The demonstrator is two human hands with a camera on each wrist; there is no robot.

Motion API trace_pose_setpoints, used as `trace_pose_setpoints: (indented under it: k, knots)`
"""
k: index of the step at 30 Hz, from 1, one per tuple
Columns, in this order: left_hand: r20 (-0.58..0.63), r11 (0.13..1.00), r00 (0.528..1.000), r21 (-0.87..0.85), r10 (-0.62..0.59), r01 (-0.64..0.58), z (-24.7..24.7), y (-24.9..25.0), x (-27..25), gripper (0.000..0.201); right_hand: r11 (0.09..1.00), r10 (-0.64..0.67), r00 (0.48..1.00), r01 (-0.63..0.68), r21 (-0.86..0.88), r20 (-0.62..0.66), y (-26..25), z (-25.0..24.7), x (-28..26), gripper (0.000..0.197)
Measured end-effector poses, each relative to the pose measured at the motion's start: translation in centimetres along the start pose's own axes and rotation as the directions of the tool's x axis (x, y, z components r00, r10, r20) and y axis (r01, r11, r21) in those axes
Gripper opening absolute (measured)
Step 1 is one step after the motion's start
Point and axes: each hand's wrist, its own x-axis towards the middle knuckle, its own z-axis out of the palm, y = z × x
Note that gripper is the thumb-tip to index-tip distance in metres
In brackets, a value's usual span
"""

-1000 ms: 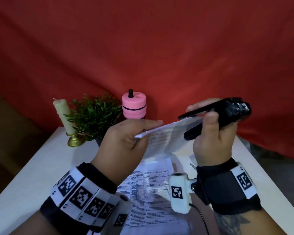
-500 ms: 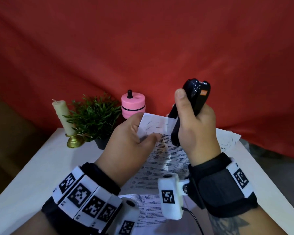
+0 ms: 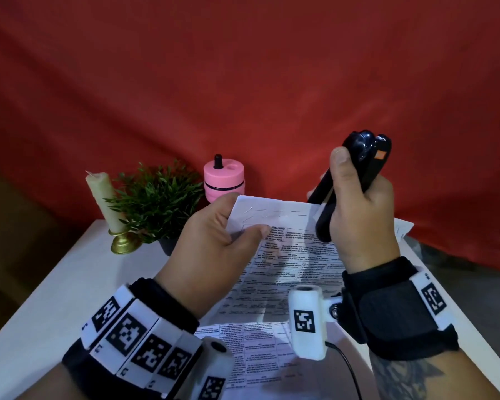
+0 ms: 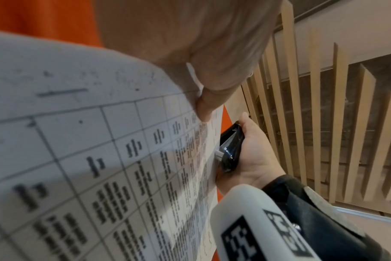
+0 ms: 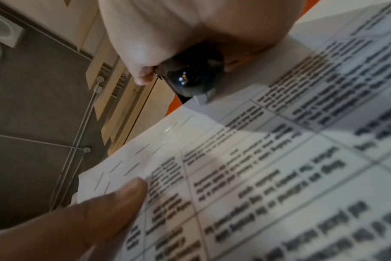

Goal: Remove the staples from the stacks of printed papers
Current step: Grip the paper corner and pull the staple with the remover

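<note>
We see the left hand [image 3: 214,243] holding up a stack of printed papers [image 3: 283,255] above the desk [image 3: 55,290]. Its thumb [image 5: 114,199] presses on the top sheet near the stack's far left corner, and the other fingers are curled under it. A row of small staples [image 3: 274,215] runs along the stack's far edge. We cannot tell how many there are.

The right hand [image 3: 361,215] grips a black staple remover [image 3: 355,180]. The fingers and thumb wrap tight around it. The tool points down, and its tip sits at the stack's far right corner. In the right wrist view the tip looks like it touches the paper edge, but we cannot tell if it has caught a staple.

More printed sheets [image 3: 251,359] lie flat on the desk under the hands, near the front edge. Another sheet [image 3: 403,226] lies near the far right corner.

At the far left corner of the desk stand a candle [image 3: 103,200] in a gold holder, a small green plant [image 3: 156,203] and a pink round thing [image 3: 224,179]. A red cloth [image 3: 243,82] hangs behind.
</note>
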Motion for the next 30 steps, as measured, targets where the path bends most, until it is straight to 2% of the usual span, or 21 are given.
trace_pose_setpoints:
  k: [8,21,24,30]
  knots:
    - [-0.003,0.999,0.999,0.024,0.044,-0.044,0.20,0.19,0.05,0.032,0.999,-0.031,0.999,0.033,0.038,-0.040,-0.33,0.08,0.06,0.069]
    - [0.009,0.999,1.000,-0.043,-0.001,0.001,0.39,-0.09,0.16,0.029,0.998,-0.004,0.998,0.008,0.065,-0.063,-0.50,0.00,0.08,0.060]
    - [0.004,0.999,1.000,-0.035,0.002,-0.002,0.30,-0.18,0.24,0.029,0.998,-0.015,0.999,0.017,0.063,-0.030,-0.53,0.06,-0.10,0.068]
    - [-0.009,1.000,1.000,-0.002,0.014,-0.014,0.49,-0.13,0.30,0.031,0.998,-0.044,0.998,0.042,0.044,0.051,-0.91,0.63,-0.70,0.069]
